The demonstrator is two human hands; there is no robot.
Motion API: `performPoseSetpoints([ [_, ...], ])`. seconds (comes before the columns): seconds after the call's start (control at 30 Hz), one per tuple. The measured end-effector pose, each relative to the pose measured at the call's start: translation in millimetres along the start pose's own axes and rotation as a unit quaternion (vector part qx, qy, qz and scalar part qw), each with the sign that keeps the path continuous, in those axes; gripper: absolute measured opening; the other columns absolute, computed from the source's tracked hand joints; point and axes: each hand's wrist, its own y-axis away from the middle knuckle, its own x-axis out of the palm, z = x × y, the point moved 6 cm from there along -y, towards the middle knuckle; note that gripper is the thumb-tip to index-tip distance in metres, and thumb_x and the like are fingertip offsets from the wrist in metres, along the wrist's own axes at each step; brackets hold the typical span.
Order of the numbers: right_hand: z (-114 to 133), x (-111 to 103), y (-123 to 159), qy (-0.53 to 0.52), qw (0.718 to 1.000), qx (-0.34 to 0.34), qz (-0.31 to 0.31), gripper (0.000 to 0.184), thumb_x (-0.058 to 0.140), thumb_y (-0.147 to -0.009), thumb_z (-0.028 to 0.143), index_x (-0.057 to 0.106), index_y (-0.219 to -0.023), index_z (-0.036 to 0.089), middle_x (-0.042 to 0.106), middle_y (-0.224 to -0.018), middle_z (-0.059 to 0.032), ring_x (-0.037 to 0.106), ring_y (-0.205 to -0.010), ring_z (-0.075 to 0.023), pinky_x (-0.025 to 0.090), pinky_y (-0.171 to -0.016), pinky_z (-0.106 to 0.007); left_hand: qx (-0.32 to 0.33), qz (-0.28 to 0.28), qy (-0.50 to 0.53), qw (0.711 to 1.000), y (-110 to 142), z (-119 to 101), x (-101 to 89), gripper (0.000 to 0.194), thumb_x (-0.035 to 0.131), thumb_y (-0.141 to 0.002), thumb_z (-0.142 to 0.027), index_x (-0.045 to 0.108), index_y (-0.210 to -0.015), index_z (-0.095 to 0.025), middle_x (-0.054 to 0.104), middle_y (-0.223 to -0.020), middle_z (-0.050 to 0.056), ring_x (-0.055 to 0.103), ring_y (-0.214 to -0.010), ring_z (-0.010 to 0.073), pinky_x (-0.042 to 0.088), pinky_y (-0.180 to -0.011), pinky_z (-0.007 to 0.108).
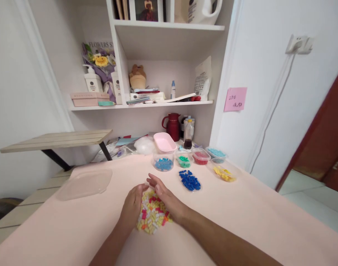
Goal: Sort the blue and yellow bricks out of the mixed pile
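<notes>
A loose pile of small building pieces (151, 214), mostly pale yellow and white with some pink, red and orange ones, lies on the pink tabletop (102, 221). My left hand (133, 203) curves along the pile's left side, palm inward, fingers extended. On the far right side of it, my right hand (166, 194) rests with its fingers stretched toward the left fingertips. Together the hands cup the pile's far edge, nearly meeting there. Neither hand visibly grips a piece. Beyond the right hand is a shallow clear tray of dark blue pieces (190, 181).
Behind stand clear containers of blue pieces (164, 164), green pieces (183, 161), red pieces (201, 158), light blue pieces (216, 152) and yellow pieces (224, 173). A pink tub (165, 142), red jug (172, 127) and bottle (188, 133) are farther back. A clear lid (84, 184) lies left.
</notes>
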Motion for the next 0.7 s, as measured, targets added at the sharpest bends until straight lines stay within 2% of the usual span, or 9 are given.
performPoseSetpoints([
  [0.2, 8.0, 9.4, -1.3, -0.076, 0.997, -0.011, 0.005, 0.066, 0.048, -0.087, 0.070, 0.042, -0.142, 0.034, 0.043, -0.149, -0.0096, 0.036, -0.140, -0.0235, 0.020, -0.115, -0.048, 0.031, -0.022, -0.041, 0.998, -0.7, -4.6, -2.7, 0.055, 0.026, -0.093, -0.054, 0.070, -0.097, -0.021, 0.073, -0.107, 0.010, 0.063, -0.108, 0.0251, 0.045, -0.100, 0.047],
  [0.4, 15.3, -7.8, -3.9, -0.160, 0.985, -0.045, -0.038, 0.062, 0.047, -0.087, 0.071, 0.056, -0.131, 0.028, 0.055, -0.139, -0.0096, 0.045, -0.133, -0.0253, 0.023, -0.116, -0.047, 0.011, -0.035, -0.049, 0.998, 1.8, -1.5, -3.2, 0.056, 0.025, -0.093, -0.055, 0.069, -0.099, -0.021, 0.072, -0.109, 0.009, 0.060, -0.112, 0.0250, 0.043, -0.103, 0.047],
  [0.57, 9.7, -44.6, 2.0, -0.009, 0.982, -0.029, -0.187, 0.056, 0.050, -0.086, 0.070, 0.066, -0.115, 0.025, 0.060, -0.130, -0.0091, 0.049, -0.126, -0.0277, 0.027, -0.113, -0.049, -0.010, -0.040, -0.044, 0.998, 1.8, -2.5, -5.3, 0.059, 0.024, -0.092, -0.056, 0.071, -0.097, -0.020, 0.070, -0.116, 0.011, 0.055, -0.119, 0.0271, 0.039, -0.106, 0.049],
  [0.63, 2.1, -48.9, 3.6, 0.019, 0.979, -0.006, -0.201, 0.058, 0.046, -0.087, 0.071, 0.064, -0.118, 0.025, 0.059, -0.132, -0.0088, 0.048, -0.126, -0.0273, 0.029, -0.112, -0.049, -0.015, -0.049, -0.034, 0.998, 1.7, -2.8, -6.8, 0.058, 0.027, -0.091, -0.057, 0.072, -0.095, -0.020, 0.070, -0.114, 0.011, 0.055, -0.119, 0.0279, 0.038, -0.107, 0.049],
  [0.7, -5.3, -43.8, 3.3, 0.011, 0.984, 0.012, -0.176, 0.062, 0.043, -0.087, 0.072, 0.060, -0.125, 0.026, 0.055, -0.137, -0.0089, 0.048, -0.128, -0.0266, 0.031, -0.112, -0.047, -0.019, -0.058, -0.018, 0.998, 2.1, -2.4, -8.1, 0.056, 0.030, -0.090, -0.058, 0.072, -0.093, -0.021, 0.072, -0.111, 0.011, 0.057, -0.117, 0.0282, 0.039, -0.106, 0.049],
])
